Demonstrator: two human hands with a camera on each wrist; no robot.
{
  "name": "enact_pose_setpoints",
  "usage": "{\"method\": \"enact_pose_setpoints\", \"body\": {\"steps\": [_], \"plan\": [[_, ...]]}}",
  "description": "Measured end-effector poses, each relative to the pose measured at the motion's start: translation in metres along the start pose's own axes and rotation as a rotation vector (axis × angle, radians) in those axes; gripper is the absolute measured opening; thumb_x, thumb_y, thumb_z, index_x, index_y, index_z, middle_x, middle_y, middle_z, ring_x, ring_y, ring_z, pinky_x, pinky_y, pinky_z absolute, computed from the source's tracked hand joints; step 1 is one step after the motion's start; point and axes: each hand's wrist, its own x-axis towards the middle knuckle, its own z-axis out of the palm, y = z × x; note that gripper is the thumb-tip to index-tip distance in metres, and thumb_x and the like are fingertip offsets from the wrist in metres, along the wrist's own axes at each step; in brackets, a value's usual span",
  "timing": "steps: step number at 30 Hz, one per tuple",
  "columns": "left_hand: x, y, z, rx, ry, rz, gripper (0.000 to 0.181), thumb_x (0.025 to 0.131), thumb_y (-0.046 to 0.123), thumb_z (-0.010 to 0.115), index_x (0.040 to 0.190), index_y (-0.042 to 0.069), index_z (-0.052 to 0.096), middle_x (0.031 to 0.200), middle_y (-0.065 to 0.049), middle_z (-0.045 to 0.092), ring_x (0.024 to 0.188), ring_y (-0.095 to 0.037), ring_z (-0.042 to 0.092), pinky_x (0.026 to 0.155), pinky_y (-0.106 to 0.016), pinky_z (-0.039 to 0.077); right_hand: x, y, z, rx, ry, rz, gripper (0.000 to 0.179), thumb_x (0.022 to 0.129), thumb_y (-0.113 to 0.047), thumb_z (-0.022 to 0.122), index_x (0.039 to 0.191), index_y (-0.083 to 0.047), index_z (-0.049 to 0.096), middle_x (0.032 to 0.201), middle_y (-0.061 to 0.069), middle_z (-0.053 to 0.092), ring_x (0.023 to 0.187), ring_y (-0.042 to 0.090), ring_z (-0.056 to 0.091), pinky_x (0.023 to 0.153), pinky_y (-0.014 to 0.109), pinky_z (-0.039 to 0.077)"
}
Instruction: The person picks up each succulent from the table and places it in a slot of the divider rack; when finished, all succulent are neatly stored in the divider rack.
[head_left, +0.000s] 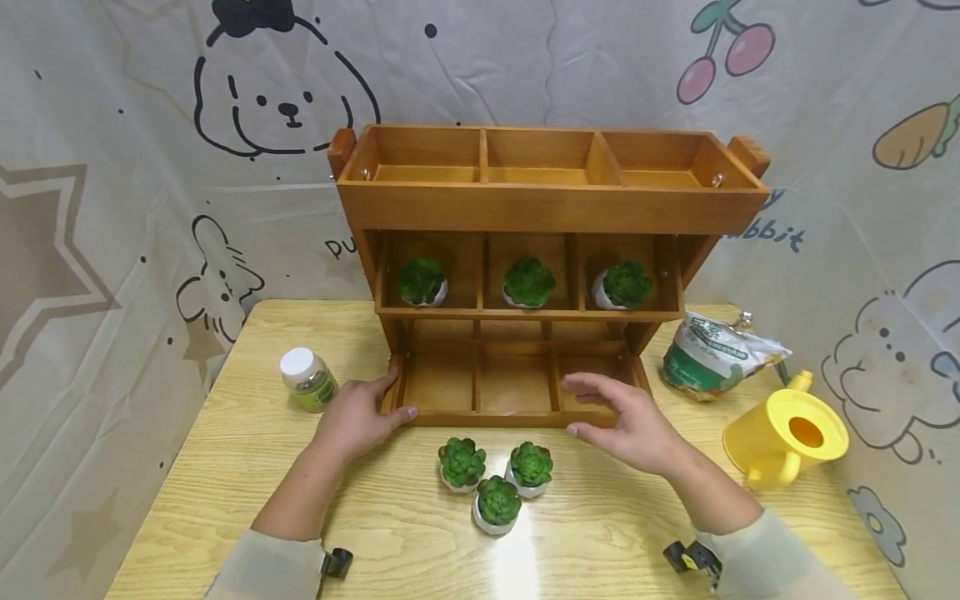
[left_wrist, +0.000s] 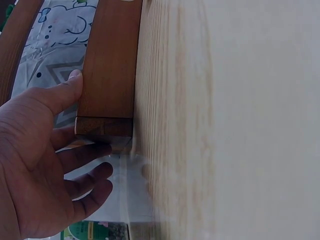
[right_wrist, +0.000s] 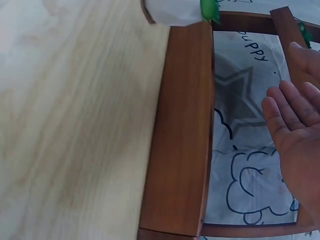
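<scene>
Left grip (head_left: 362, 412) holds the shelf (head_left: 551, 208) (smooth, boxy wood).

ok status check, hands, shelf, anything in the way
Left fingers grip wooden shelf at lower left corner. Right fingers open, seemingly touching nothing. Shelf upright, three plants in middle tier. Possibly in the way: three potted plants just in front.

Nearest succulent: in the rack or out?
Out: the potted succulent stands upright on the table, in front of the wooden rack.

Wooden table (head_left: 225, 467) with shelf (head_left: 551, 208), plants (head_left: 498, 500)
</scene>
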Motion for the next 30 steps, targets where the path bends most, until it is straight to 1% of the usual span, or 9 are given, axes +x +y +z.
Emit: {"method": "enact_pose_setpoints", "body": {"steps": [2, 5, 9, 12, 18, 20, 22, 24, 30], "plan": [[0.0, 0.0, 0.0, -0.002, 0.002, 0.001, 0.085, 0.091, 0.059, 0.073, 0.158, 0.014, 0.046, 0.141, -0.026, 0.06, 0.131, -0.047, 0.056, 0.107, -0.062, 0.045, -0.001, 0.001, 0.003, 0.004, -0.024, 0.017, 0.06, 0.086, -0.004, 0.085, 0.141, -0.011, 0.06, 0.135, 0.007, 0.068, 0.117, 0.035, 0.067, 0.1, 0.043, 0.055], [0.0, -0.001, 0.0, -0.007, 0.003, 0.001, 0.085, 0.091, 0.059, 0.073, 0.158, 0.014, 0.046, 0.142, -0.026, 0.06, 0.131, -0.046, 0.056, 0.107, -0.061, 0.045, -0.001, 0.004, 0.008, 0.003, -0.057, 0.031, 0.059, 0.087, -0.008, 0.085, 0.14, -0.011, 0.06, 0.135, 0.006, 0.068, 0.118, 0.034, 0.067, 0.1, 0.046, 0.055], [0.0, -0.001, 0.0, -0.007, 0.004, -0.001, 0.086, 0.091, 0.06, 0.073, 0.158, 0.014, 0.046, 0.141, -0.026, 0.06, 0.13, -0.046, 0.056, 0.107, -0.061, 0.045, -0.002, 0.005, 0.014, 0.016, -0.101, 0.039, 0.058, 0.088, -0.016, 0.086, 0.14, -0.012, 0.061, 0.134, 0.005, 0.069, 0.121, 0.029, 0.067, 0.101, 0.051, 0.053], [0.0, -0.001, 0.0, -0.005, 0.007, 0.004, 0.085, 0.091, 0.06, 0.073, 0.157, 0.013, 0.047, 0.141, -0.026, 0.06, 0.129, -0.047, 0.056, 0.106, -0.062, 0.045, -0.002, 0.006, 0.018, 0.03, -0.144, 0.044, 0.06, 0.087, -0.022, 0.087, 0.14, -0.012, 0.061, 0.134, 0.005, 0.069, 0.122, 0.027, 0.066, 0.103, 0.052, 0.051], [0.001, -0.002, 0.001, 0.001, 0.01, 0.01, 0.085, 0.091, 0.06, 0.073, 0.157, 0.014, 0.046, 0.14, -0.025, 0.062, 0.128, -0.046, 0.058, 0.105, -0.061, 0.046, -0.002, 0.005, 0.025, 0.015, -0.227, 0.031, 0.068, 0.085, -0.034, 0.087, 0.143, -0.009, 0.06, 0.137, 0.006, 0.067, 0.122, 0.028, 0.066, 0.104, 0.048, 0.052], [0.001, -0.002, 0.001, -0.001, 0.01, 0.01, 0.085, 0.09, 0.06, 0.073, 0.157, 0.014, 0.047, 0.14, -0.024, 0.062, 0.128, -0.045, 0.058, 0.105, -0.061, 0.046, -0.003, 0.006, 0.028, 0.001, -0.251, 0.034, 0.071, 0.085, -0.038, 0.087, 0.143, -0.009, 0.06, 0.138, 0.005, 0.067, 0.121, 0.028, 0.066, 0.104, 0.045, 0.052], [0.001, -0.002, 0.001, -0.003, 0.011, 0.014, 0.086, 0.091, 0.06, 0.073, 0.157, 0.013, 0.047, 0.14, -0.025, 0.062, 0.128, -0.046, 0.058, 0.105, -0.061, 0.046, -0.003, 0.007, 0.03, 0.0, -0.276, 0.042, 0.073, 0.084, -0.039, 0.087, 0.144, -0.009, 0.059, 0.139, 0.004, 0.065, 0.121, 0.03, 0.066, 0.104, 0.044, 0.053], [0.0, -0.002, 0.001, -0.006, 0.01, 0.011, 0.086, 0.09, 0.061, 0.073, 0.157, 0.014, 0.047, 0.14, -0.025, 0.062, 0.129, -0.046, 0.057, 0.105, -0.062, 0.046, -0.004, 0.008, 0.032, 0.005, -0.296, 0.05, 0.075, 0.083, -0.04, 0.088, 0.145, -0.01, 0.059, 0.14, 0.004, 0.064, 0.121, 0.032, 0.066, 0.104, 0.046, 0.052], [0.0, -0.002, 0.001, -0.003, 0.012, 0.008, 0.086, 0.09, 0.061, 0.073, 0.157, 0.014, 0.046, 0.141, -0.025, 0.061, 0.13, -0.047, 0.056, 0.105, -0.062, 0.046, -0.004, 0.009, 0.04, -0.028, -0.35, 0.054, 0.081, 0.081, -0.041, 0.089, 0.148, -0.01, 0.056, 0.145, 0.004, 0.061, 0.123, 0.031, 0.064, 0.104, 0.051, 0.051]]}}
